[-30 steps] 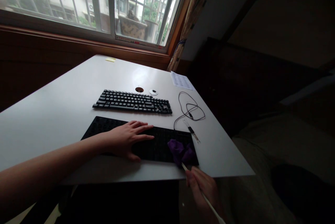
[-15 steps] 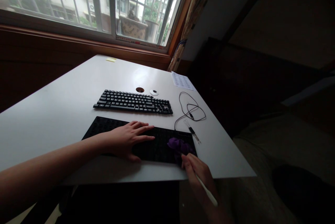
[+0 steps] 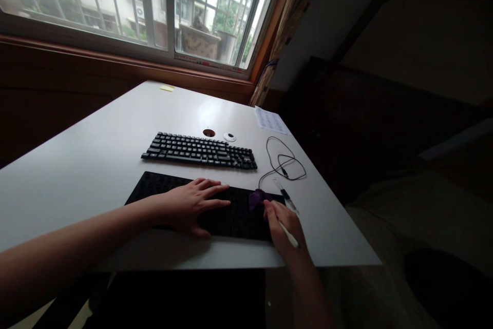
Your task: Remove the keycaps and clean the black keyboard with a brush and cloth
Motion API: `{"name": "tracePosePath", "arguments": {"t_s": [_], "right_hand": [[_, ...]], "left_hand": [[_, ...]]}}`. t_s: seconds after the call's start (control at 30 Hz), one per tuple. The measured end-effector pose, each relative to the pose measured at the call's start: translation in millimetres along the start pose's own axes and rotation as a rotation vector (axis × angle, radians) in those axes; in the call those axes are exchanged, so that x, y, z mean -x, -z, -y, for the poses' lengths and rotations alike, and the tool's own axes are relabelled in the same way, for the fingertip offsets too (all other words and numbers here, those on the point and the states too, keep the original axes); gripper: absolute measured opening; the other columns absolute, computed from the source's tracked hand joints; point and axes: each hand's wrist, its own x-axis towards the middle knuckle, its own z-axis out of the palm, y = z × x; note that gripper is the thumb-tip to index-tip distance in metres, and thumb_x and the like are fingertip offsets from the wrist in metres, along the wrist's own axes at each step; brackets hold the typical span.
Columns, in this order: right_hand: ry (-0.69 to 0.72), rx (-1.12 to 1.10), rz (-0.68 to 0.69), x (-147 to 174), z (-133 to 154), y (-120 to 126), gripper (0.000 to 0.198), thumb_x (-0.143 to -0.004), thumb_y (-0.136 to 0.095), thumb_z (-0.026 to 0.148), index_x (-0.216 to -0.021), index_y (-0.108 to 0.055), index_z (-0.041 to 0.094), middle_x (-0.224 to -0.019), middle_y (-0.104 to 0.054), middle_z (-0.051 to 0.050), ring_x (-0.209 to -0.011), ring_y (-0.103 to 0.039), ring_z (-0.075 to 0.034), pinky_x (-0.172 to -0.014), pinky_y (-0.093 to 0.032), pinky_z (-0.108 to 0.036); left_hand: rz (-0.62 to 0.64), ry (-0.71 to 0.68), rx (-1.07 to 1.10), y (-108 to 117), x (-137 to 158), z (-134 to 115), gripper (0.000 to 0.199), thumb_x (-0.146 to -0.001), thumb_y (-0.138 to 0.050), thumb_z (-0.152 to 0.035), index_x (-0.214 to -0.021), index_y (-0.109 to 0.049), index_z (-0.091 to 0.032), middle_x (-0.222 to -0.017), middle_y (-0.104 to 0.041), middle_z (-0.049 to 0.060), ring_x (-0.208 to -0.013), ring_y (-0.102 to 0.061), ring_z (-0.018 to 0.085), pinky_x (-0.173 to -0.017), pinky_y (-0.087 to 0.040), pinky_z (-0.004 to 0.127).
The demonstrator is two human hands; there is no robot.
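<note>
A black keyboard base (image 3: 241, 221), its keycaps apparently off, lies along the front edge of the white desk. My left hand (image 3: 192, 205) rests on its middle, palm down, with fingers spread. My right hand (image 3: 287, 224) is closed around a thin white-handled stick (image 3: 289, 236), whose working end is hidden. A bunched purple cloth (image 3: 256, 199) sits at the stick's far end, against the upper right part of the base. Whether the fingers also pinch the cloth cannot be made out. Behind the base, dark keycaps (image 3: 200, 151) are laid out in keyboard order.
A black cable (image 3: 291, 158) coils on the right of the desk (image 3: 96, 139). Beside it lies a wire keycap puller (image 3: 285, 194). Farther back are a cable hole (image 3: 208, 133), its round cover (image 3: 229, 137), printed paper (image 3: 270, 120) and yellow sticky notes (image 3: 167, 88).
My right hand has moved up the base, away from the desk's front edge, with the stick and purple cloth. My left hand has stayed in place on the base. The view has shifted slightly.
</note>
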Motion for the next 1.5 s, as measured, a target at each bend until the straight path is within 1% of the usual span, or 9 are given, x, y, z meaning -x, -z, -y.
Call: {"name": "tracePosePath", "arguments": {"t_s": [0.07,0.23,0.4,0.57,0.7,0.9,1.2,1.33,1.5], "right_hand": [[-0.026,-0.017,-0.016,3,-2,-1,0.04,-0.104,-0.037,0.04,-0.073,-0.056,0.023,-0.073,-0.065,-0.002,-0.067,-0.06,-0.019,-0.064,-0.04,-0.03],[-0.211,-0.05,-0.148,4,-11,-6,0.031,-0.096,-0.053,0.048,-0.11,-0.065,0.022,-0.085,-0.073,-0.003,-0.077,-0.067,-0.022,-0.07,-0.046,-0.03],[-0.185,-0.082,-0.197,-6,-14,-3,0.033,-0.092,-0.061,0.053,-0.088,-0.071,0.022,-0.082,-0.075,-0.003,-0.077,-0.068,-0.021,-0.072,-0.046,-0.029],[-0.081,0.08,-0.21,-22,-5,0,0.046,-0.099,-0.05,0.053,-0.067,-0.063,0.022,-0.063,-0.069,-0.002,-0.061,-0.063,-0.019,-0.065,-0.039,-0.029],[0.009,0.231,-0.165,-31,5,-6,0.048,-0.104,-0.042,0.049,-0.069,-0.061,0.022,-0.058,-0.067,-0.002,-0.059,-0.063,-0.019,-0.063,-0.036,-0.028],[0.12,0.412,-0.176,-38,14,-16,0.05,-0.107,-0.035,0.045,-0.075,-0.064,0.02,-0.065,-0.069,-0.006,-0.059,-0.062,-0.019,-0.06,-0.032,-0.029],[0.202,0.423,-0.166,-39,25,-22,0.05,-0.108,-0.034,0.045,-0.075,-0.063,0.02,-0.066,-0.069,-0.007,-0.06,-0.061,-0.019,-0.061,-0.032,-0.029],[0.198,0.329,-0.152,-37,25,-24,0.05,-0.108,-0.034,0.045,-0.075,-0.062,0.02,-0.071,-0.07,-0.006,-0.064,-0.063,-0.018,-0.063,-0.034,-0.027],[0.182,0.258,-0.101,-30,30,-24,0.05,-0.107,-0.035,0.046,-0.072,-0.061,0.021,-0.065,-0.068,-0.005,-0.059,-0.061,-0.018,-0.06,-0.035,-0.027]], "left_hand": [[0.015,0.009,-0.008,1,0,-1,0.093,-0.076,-0.076,-0.062,-0.155,-0.038,-0.031,-0.167,-0.022,0.011,-0.144,-0.033,0.045,-0.114,-0.032,0.061],[0.008,0.014,0.0,4,-1,-2,0.093,-0.075,-0.077,-0.061,-0.154,-0.039,-0.031,-0.167,-0.023,0.01,-0.144,-0.033,0.045,-0.115,-0.032,0.06],[0.021,0.018,0.01,6,-1,-3,0.092,-0.075,-0.076,-0.062,-0.154,-0.04,-0.03,-0.166,-0.024,0.011,-0.144,-0.033,0.046,-0.114,-0.032,0.061],[0.011,0.01,0.015,4,-1,-2,0.094,-0.075,-0.076,-0.062,-0.155,-0.039,-0.03,-0.167,-0.023,0.011,-0.145,-0.033,0.045,-0.115,-0.032,0.061],[0.005,0.021,0.022,3,0,-2,0.093,-0.074,-0.076,-0.063,-0.154,-0.039,-0.031,-0.167,-0.024,0.011,-0.143,-0.034,0.045,-0.114,-0.031,0.061],[-0.002,0.02,0.02,3,-1,-3,0.093,-0.074,-0.077,-0.063,-0.154,-0.041,-0.03,-0.166,-0.026,0.011,-0.143,-0.035,0.045,-0.114,-0.031,0.06],[0.015,0.025,0.016,3,-1,-3,0.093,-0.075,-0.076,-0.063,-0.154,-0.04,-0.03,-0.166,-0.025,0.012,-0.143,-0.035,0.046,-0.114,-0.031,0.062],[0.022,0.018,0.019,5,-2,-3,0.094,-0.075,-0.076,-0.064,-0.155,-0.039,-0.03,-0.166,-0.025,0.013,-0.143,-0.034,0.047,-0.114,-0.031,0.064],[-0.005,0.008,0.023,5,-2,-3,0.094,-0.074,-0.077,-0.062,-0.154,-0.039,-0.031,-0.166,-0.026,0.011,-0.142,-0.035,0.046,-0.114,-0.031,0.063]]}}
